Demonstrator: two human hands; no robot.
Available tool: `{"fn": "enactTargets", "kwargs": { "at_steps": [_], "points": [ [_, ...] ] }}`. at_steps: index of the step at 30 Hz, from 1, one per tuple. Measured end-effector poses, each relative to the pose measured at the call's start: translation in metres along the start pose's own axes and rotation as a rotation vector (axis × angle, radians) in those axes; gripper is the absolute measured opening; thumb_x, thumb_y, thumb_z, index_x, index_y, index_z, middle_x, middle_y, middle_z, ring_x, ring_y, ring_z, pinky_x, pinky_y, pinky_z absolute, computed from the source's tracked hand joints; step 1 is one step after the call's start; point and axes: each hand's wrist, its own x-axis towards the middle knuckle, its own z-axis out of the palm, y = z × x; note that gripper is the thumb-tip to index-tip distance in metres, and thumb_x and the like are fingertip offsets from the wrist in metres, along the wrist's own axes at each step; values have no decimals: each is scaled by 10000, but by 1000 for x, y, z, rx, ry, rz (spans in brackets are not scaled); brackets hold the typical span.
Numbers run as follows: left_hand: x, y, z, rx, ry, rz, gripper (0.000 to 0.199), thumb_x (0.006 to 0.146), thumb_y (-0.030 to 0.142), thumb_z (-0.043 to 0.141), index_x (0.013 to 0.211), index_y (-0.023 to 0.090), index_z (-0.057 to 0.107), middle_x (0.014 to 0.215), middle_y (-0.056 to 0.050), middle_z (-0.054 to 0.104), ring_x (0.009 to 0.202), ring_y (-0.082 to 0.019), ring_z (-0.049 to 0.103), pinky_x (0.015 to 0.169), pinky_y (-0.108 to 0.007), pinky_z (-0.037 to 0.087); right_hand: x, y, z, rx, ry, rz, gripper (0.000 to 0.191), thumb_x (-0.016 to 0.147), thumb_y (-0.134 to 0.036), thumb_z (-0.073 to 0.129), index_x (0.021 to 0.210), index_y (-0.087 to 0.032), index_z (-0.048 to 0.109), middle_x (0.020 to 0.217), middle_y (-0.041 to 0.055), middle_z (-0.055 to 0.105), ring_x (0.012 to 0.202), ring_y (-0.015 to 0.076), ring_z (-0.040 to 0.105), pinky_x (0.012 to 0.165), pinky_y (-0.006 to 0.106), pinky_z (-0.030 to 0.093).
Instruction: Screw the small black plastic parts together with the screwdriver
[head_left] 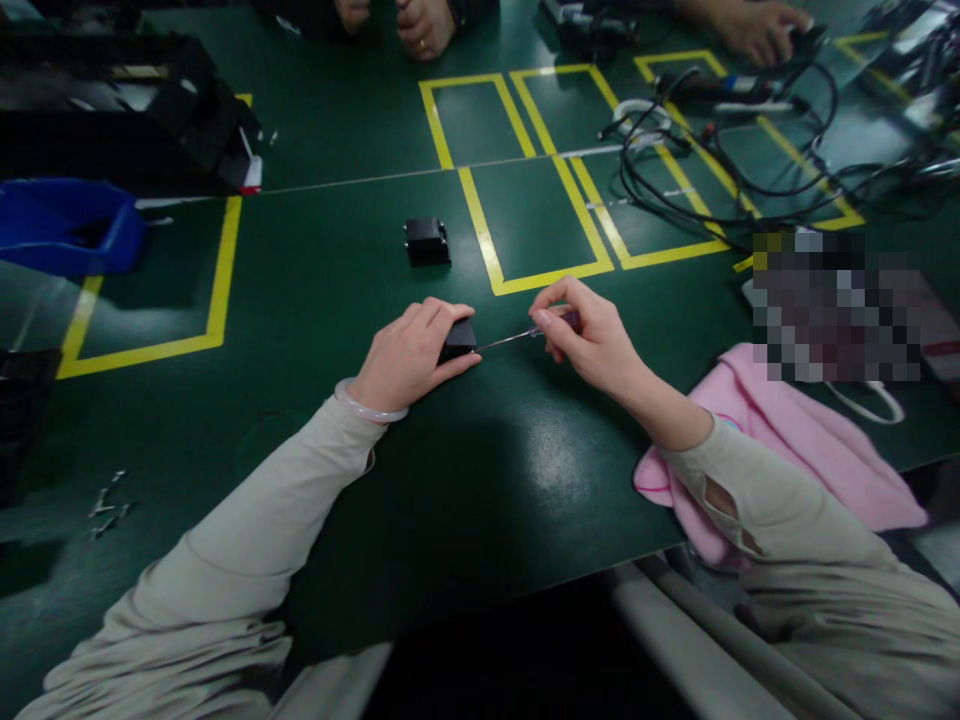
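My left hand (412, 350) is closed around a small black block-shaped part (459, 340), holding it on the green table (480, 500). Between the fingers and thumb of my right hand (589, 335) is the handle of a screwdriver (510, 341). Its thin shaft points left, and the tip meets the right end of the black part near my left thumb. My left palm hides much of that part. Just beyond my hands stands a second black block (427, 242) with small shiny pins on its sides.
Yellow tape outlines (555, 282) mark the table. A blue bin (71, 225) and black trays (105, 110) stand at left, small screws (111, 505) nearer me. At right lie coiled cables (720, 210) and a pink cloth (795, 440). Other people's hands (425, 25) rest across the table.
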Motion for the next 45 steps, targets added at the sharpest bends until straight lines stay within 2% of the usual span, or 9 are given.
{"fn": "enactTargets", "kwargs": {
  "at_steps": [3, 8, 14, 19, 26, 30, 34, 41, 45],
  "points": [
    [0, 0, 0, 0, 0, 1, 529, 1001, 538, 564, 1389, 182, 512, 1275, -132, 643, 1131, -303, 627, 913, -411, 529, 0, 0, 0, -1, 3, -10, 242, 1014, -466, 593, 964, -234, 542, 630, -80, 500, 461, 79, 472, 468, 252, 350],
    [0, 0, -1, -10, -7, -5, 521, 995, 520, 576, 1386, 182, 509, 1281, -136, 638, 1140, -307, 622, 913, -414, 526, -1, 0, 0, -32, 20, -50, 225, 1011, -440, 597, 1077, -233, 537, 707, -65, 505, 578, 104, 516, 556, 264, 410],
    [1, 0, -1, 1, -1, -1, 535, 996, 534, 571, 1394, 181, 507, 1279, -131, 639, 1130, -302, 625, 899, -408, 529, 0, 0, -1, -7, -9, -12, 229, 1010, -436, 603, 928, -229, 552, 645, -73, 532, 465, 71, 484, 476, 246, 359],
    [1, 0, -1, 7, -9, -3, 539, 992, 533, 577, 1396, 182, 506, 1275, -133, 638, 1129, -304, 620, 897, -410, 529, 2, -3, -2, 22, -58, -4, 139, 1012, -349, 582, 951, -227, 552, 611, -77, 528, 445, 75, 467, 449, 239, 340],
    [1, 0, -1, 0, -8, -6, 536, 999, 535, 562, 1402, 187, 503, 1277, -136, 640, 1128, -306, 622, 904, -418, 531, 0, -1, 0, 16, -31, -6, 155, 1017, -382, 578, 991, -240, 522, 614, -84, 499, 460, 83, 465, 467, 244, 357],
    [1, 0, -1, 2, -8, -2, 540, 995, 530, 573, 1400, 179, 506, 1279, -134, 637, 1139, -308, 622, 905, -417, 532, -1, 3, 1, -22, 47, -29, 181, 990, -385, 627, 1029, -246, 517, 771, -41, 551, 597, 108, 539, 525, 260, 416],
    [1, 0, -1, -11, -12, -6, 539, 994, 527, 576, 1400, 179, 506, 1284, -138, 635, 1134, -308, 622, 891, -416, 535, 0, 4, 1, -33, 49, -58, 182, 969, -370, 659, 1001, -238, 538, 925, 4, 583, 715, 125, 564, 570, 269, 448],
    [1, 1, -3, -6, -17, -10, 529, 993, 519, 584, 1392, 181, 508, 1284, -132, 637, 1142, -306, 623, 902, -413, 535, -1, 1, 1, -36, 35, -26, 236, 1003, -433, 619, 913, -229, 543, 682, -63, 530, 487, 77, 484, 515, 267, 380],
    [1, 1, -3, 1, -17, -2, 553, 987, 529, 595, 1399, 170, 505, 1285, -135, 635, 1143, -306, 625, 908, -411, 534, -1, 3, 1, -17, 34, -43, 164, 1021, -388, 588, 1009, -228, 553, 834, -30, 588, 591, 85, 555, 552, 254, 435]
  ]
}}
